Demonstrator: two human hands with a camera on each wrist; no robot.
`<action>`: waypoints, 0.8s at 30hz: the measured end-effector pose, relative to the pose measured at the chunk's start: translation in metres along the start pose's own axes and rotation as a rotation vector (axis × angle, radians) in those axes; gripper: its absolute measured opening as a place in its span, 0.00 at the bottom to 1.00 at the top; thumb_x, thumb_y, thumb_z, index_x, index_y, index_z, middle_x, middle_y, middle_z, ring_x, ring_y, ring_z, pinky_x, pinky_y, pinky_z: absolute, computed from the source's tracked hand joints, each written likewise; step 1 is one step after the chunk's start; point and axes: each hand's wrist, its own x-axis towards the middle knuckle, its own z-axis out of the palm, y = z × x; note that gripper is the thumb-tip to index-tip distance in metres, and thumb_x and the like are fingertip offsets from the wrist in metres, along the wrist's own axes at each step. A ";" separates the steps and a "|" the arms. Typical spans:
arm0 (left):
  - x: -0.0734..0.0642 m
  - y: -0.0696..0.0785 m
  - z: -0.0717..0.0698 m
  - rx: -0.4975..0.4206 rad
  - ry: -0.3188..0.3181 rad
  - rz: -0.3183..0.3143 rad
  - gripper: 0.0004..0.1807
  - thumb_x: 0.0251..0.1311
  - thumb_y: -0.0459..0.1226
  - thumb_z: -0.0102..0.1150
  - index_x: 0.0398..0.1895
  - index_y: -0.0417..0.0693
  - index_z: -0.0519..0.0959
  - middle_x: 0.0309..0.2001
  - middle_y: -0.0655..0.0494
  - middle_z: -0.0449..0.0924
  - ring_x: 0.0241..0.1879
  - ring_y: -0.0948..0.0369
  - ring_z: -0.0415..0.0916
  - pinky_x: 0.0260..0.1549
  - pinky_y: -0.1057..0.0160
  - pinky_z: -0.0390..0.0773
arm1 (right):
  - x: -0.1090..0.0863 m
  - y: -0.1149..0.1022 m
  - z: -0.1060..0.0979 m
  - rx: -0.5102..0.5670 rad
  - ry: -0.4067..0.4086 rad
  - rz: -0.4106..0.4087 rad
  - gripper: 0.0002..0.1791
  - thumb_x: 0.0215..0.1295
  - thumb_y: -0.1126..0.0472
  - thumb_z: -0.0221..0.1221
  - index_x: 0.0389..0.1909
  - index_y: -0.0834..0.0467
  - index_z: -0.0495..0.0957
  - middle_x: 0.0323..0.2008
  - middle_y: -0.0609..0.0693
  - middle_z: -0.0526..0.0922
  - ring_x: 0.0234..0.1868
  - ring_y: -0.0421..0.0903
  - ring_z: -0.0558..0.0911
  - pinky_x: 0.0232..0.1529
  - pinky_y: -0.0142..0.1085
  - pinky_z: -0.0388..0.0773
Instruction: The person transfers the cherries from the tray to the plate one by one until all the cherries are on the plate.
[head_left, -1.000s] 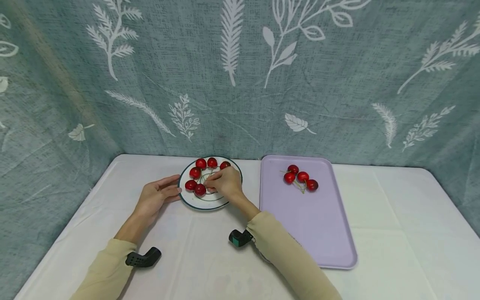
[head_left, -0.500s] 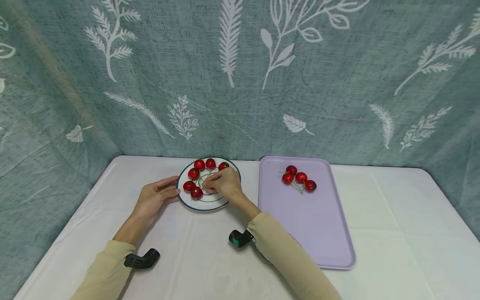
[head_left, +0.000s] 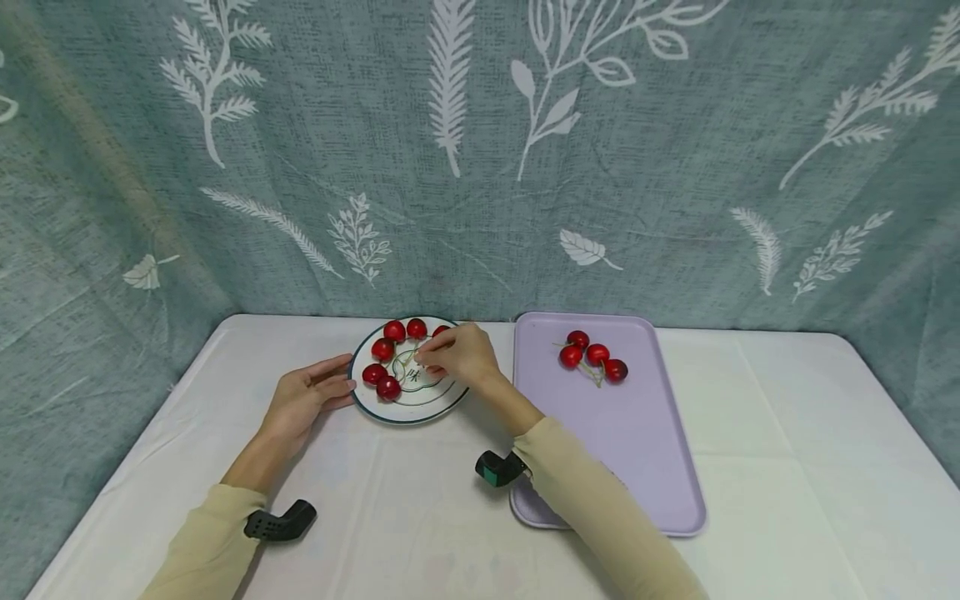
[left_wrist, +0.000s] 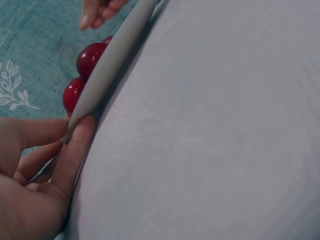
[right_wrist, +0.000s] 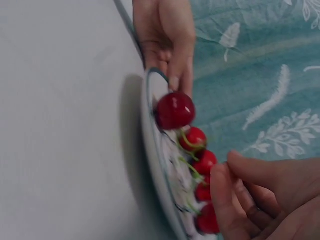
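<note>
A white plate with a dark rim [head_left: 427,408] carries several red cherries set in an arc, stems pointing inward. My left hand [head_left: 296,404] pinches the plate's left edge; in the left wrist view the thumb and fingers lie on either side of the rim [left_wrist: 117,60]. Over the plate's right part hovers my right hand [head_left: 461,358], fingers loosely bent, with no cherry seen in them. The front cherry [head_left: 388,388] lies apart from its fingertips. In the right wrist view the nearest cherry to the left hand [right_wrist: 175,111] looks large, and the right fingers partly cover others.
To the right of the plate lies a lilac tray [head_left: 600,442] with several stemmed cherries [head_left: 597,355] near its back. The right forearm crosses the tray's front left corner. A patterned green curtain [head_left: 480,242] hangs behind the white-covered table [head_left: 375,500].
The front cherry has shifted slightly left and forward on the plate. My right hand has let go of its stem and moved up and right. My left hand keeps its place on the rim.
</note>
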 end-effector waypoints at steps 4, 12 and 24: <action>-0.001 0.000 -0.001 0.001 0.005 -0.003 0.31 0.67 0.30 0.55 0.73 0.38 0.61 0.68 0.37 0.64 0.42 0.74 0.77 0.46 0.69 0.83 | -0.002 -0.004 -0.018 -0.013 -0.073 0.004 0.06 0.60 0.67 0.67 0.36 0.67 0.86 0.32 0.61 0.87 0.31 0.52 0.87 0.34 0.39 0.88; 0.000 0.000 -0.001 0.003 -0.011 -0.003 0.31 0.68 0.31 0.55 0.73 0.38 0.61 0.69 0.37 0.63 0.44 0.74 0.76 0.47 0.69 0.83 | -0.013 -0.001 -0.065 -0.032 -0.125 0.066 0.10 0.63 0.67 0.63 0.42 0.70 0.84 0.34 0.61 0.87 0.31 0.50 0.87 0.40 0.43 0.88; -0.001 0.000 -0.003 0.006 0.000 0.006 0.30 0.68 0.31 0.55 0.72 0.38 0.62 0.68 0.37 0.64 0.43 0.74 0.77 0.46 0.69 0.83 | -0.054 0.027 -0.105 -0.133 -0.113 0.067 0.10 0.64 0.65 0.63 0.40 0.69 0.85 0.29 0.56 0.87 0.28 0.42 0.85 0.35 0.38 0.88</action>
